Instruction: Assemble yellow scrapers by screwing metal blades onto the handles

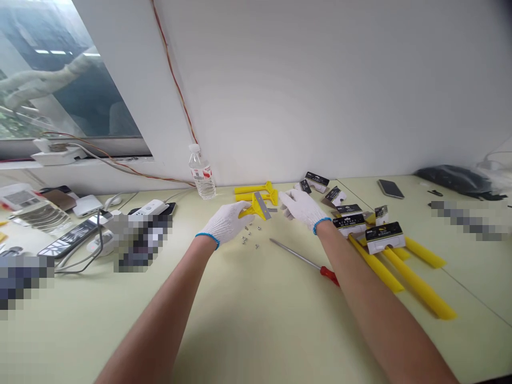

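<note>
Left hand (226,223): gloved, fingers closed around the handle of a yellow scraper (248,209), which is held just above the table (240,320). A grey blade (262,205) lies across the scraper's head, just beyond the fingertips and tilted towards the other hand. Loose screws (250,238) lie on the table directly beneath those fingers (a small scatter, count not legible).

Right hand (303,208): gloved, fingers half curled and pointed at the blade's free end, close to it. Whether they pinch anything small cannot be told.

Screwdriver (303,260): flat on the table, nearer this hand's wrist than its fingers, untouched. Packaged scrapers (384,236) lie well to the right of both sets of fingers.

Assessment: the step in hand appears to be seating the blade on the scraper's head. Fastening is judged not yet done, since the screws lie loose and the screwdriver is down. A next move calls for the left fingers to keep the blade square against the head, leaving the right fingers free for a screw. The blade's edge against the glove is the hazard.
</note>
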Demonstrator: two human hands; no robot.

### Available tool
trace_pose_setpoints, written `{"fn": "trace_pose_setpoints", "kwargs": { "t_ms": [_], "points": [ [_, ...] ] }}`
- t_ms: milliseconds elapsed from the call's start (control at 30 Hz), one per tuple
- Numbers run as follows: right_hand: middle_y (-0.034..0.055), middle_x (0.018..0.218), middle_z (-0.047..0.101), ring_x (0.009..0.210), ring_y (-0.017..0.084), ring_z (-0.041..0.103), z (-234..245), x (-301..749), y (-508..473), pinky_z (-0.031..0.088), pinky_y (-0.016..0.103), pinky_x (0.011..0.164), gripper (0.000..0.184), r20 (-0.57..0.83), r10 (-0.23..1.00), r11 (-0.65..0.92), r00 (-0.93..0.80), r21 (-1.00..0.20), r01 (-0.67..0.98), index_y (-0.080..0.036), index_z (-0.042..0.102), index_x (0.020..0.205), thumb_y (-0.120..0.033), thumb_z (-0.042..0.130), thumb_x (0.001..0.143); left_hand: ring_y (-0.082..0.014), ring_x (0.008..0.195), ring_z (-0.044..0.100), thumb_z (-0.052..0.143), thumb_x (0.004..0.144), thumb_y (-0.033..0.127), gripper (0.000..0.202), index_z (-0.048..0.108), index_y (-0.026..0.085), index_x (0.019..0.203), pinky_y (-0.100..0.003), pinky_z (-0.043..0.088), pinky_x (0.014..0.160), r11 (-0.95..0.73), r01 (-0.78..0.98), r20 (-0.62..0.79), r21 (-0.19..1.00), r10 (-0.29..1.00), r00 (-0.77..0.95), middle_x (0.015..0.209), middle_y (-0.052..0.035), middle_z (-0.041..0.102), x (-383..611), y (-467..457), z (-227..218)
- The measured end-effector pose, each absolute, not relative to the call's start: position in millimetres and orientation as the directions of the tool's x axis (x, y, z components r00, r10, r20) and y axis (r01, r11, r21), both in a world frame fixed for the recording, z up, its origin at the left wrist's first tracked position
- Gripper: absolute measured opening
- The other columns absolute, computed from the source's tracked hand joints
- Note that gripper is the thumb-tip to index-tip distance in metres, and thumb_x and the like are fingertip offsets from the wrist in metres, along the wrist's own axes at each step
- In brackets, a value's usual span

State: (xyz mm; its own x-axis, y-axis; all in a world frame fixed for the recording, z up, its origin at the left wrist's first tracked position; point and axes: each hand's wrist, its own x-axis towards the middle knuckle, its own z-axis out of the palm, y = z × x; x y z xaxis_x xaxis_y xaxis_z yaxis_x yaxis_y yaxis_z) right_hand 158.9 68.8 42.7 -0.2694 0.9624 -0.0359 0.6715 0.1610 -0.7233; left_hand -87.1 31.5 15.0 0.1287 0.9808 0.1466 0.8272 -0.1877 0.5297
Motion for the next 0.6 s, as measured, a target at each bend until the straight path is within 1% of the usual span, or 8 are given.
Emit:
{"fn": "trace_pose_setpoints", "kwargs": {
  "t_ms": [67,100,200,267,333,467,533,600],
  "points": [
    [0.0138,0.120,0.057,0.108,0.014,0.059,43,164,70,0.056,0.030,0.097,0.042,-0.049,0.967,0.138,-0.249,-0.722,0.678,-0.008,0.061,0.133,-0.043,0.054,0.109,-0.0255,0.100,0.069,0.058,0.092,0.050,0.048,0.070,0.026,0.131,-0.030,0.049,0.080,-0.157,0.826,0.128,0.541,0.986,0.104,0.121,-0.0073,0.074,-93,33,15],
    [0.0139,0.120,0.057,0.108,0.015,0.059,43,166,71,0.056,0.030,0.097,0.042,-0.056,0.969,0.129,-0.242,-0.719,0.683,-0.008,0.060,0.133,-0.042,0.054,0.109,-0.0244,0.095,0.068,0.057,0.092,0.051,0.046,0.071,0.026,0.128,-0.030,0.049,0.077,-0.149,0.827,0.122,0.543,0.988,0.098,0.118,-0.0062,0.075,-96,33,16],
    [0.0139,0.122,0.057,0.111,0.015,0.058,39,167,74,0.055,0.031,0.100,0.041,-0.072,0.967,0.123,-0.243,-0.706,0.697,-0.008,0.061,0.132,-0.041,0.055,0.108,-0.0210,0.078,0.065,0.052,0.094,0.055,0.041,0.073,0.027,0.117,-0.029,0.045,0.067,-0.151,0.829,0.104,0.538,0.988,0.113,0.099,-0.0031,0.074,-104,32,18],
    [0.0136,0.122,0.057,0.112,0.016,0.058,36,164,72,0.054,0.032,0.101,0.042,-0.083,0.960,0.134,-0.267,-0.702,0.700,-0.007,0.062,0.131,-0.041,0.056,0.108,-0.0202,0.074,0.063,0.051,0.094,0.056,0.042,0.074,0.026,0.112,-0.029,0.043,0.064,-0.160,0.829,0.092,0.535,0.987,0.131,0.091,-0.0023,0.073,-107,31,20],
    [0.0131,0.120,0.057,0.111,0.017,0.058,35,159,66,0.055,0.032,0.100,0.042,-0.091,0.949,0.154,-0.303,-0.706,0.692,-0.006,0.062,0.129,-0.042,0.057,0.107,-0.0205,0.076,0.064,0.052,0.094,0.056,0.042,0.075,0.027,0.113,-0.029,0.044,0.066,-0.167,0.825,0.090,0.540,0.986,0.140,0.094,-0.0025,0.074,-108,31,21],
    [0.0128,0.114,0.060,0.103,0.013,0.060,38,146,49,0.057,0.029,0.093,0.044,-0.058,0.924,0.216,-0.377,-0.736,0.642,-0.006,0.063,0.126,-0.045,0.055,0.108,-0.0229,0.091,0.068,0.055,0.092,0.057,0.045,0.075,0.027,0.119,-0.030,0.049,0.077,-0.206,0.802,0.103,0.560,0.978,0.180,0.112,-0.0044,0.075,-103,31,20],
    [0.0122,0.105,0.063,0.097,0.011,0.063,40,141,42,0.056,0.021,0.089,0.043,-0.024,0.919,0.247,-0.394,-0.745,0.620,-0.008,0.068,0.114,-0.049,0.055,0.106,-0.0239,0.097,0.068,0.056,0.092,0.057,0.047,0.074,0.027,0.122,-0.030,0.049,0.082,-0.218,0.796,0.105,0.565,0.976,0.193,0.117,-0.0050,0.075,-98,30,20],
    [0.0113,0.094,0.065,0.094,0.009,0.065,41,139,38,0.051,0.012,0.082,0.043,0.010,0.918,0.273,-0.397,-0.743,0.611,-0.011,0.071,0.098,-0.051,0.054,0.102,-0.0241,0.099,0.068,0.056,0.091,0.058,0.047,0.073,0.028,0.123,-0.030,0.049,0.083,-0.227,0.794,0.096,0.564,0.973,0.209,0.119,-0.0048,0.075,-93,29,20]
  ]
}}
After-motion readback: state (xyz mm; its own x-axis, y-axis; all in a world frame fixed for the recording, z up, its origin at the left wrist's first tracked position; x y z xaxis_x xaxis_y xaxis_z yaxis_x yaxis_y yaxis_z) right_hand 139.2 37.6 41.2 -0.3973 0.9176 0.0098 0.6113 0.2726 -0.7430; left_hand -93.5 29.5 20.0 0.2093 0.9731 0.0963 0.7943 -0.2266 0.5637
